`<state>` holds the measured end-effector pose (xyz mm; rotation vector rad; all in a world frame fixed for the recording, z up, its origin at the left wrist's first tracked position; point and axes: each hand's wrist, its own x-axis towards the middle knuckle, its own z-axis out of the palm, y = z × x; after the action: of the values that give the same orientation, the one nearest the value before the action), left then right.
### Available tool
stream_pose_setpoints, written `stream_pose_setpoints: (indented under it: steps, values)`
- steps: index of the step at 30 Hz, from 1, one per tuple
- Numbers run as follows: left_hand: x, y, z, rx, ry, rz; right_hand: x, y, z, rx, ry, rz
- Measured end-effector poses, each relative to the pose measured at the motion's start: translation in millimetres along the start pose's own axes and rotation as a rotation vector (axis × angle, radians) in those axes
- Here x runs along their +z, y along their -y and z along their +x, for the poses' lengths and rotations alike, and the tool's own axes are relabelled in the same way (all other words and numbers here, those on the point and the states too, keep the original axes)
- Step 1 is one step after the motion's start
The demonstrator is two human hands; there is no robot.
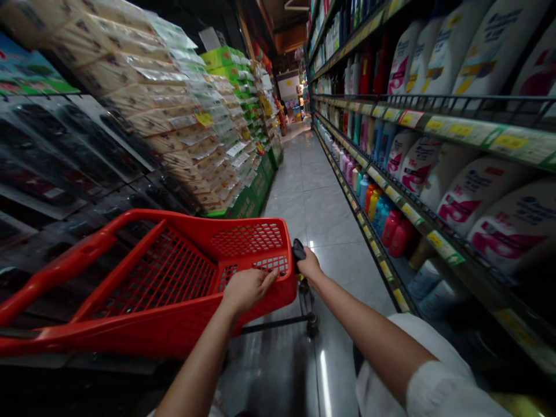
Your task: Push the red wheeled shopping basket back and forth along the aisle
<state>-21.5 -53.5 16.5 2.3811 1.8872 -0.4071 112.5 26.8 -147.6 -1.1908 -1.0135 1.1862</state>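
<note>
The right hand's (308, 266) grip was clamped on the black handle (298, 249) at the red cart's (174, 330) end, at eight o'clock. The left hand (247, 289) lay on its rim, closure unclear. Packs (174, 116) stood at ten o'clock, bottles (473, 188) at three.
</note>
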Motion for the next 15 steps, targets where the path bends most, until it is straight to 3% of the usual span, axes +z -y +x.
stream_pose_setpoints:
  steps: [4,8,11,15]
  values:
    - [-1.5,-4,13,-0.038,-0.023,0.013,-11,12,-4,-0.094,-0.004,0.041]
    - [-2.2,-9,23,-0.058,-0.05,0.01,-14,-4,-25,0.074,0.004,0.012]
    - [-2.7,-10,29,-0.068,-0.049,0.034,-13,4,-19,0.167,0.005,0.036]
    - [-4.7,-12,39,-0.066,-0.048,0.035,-18,32,3,0.023,-0.068,0.223]
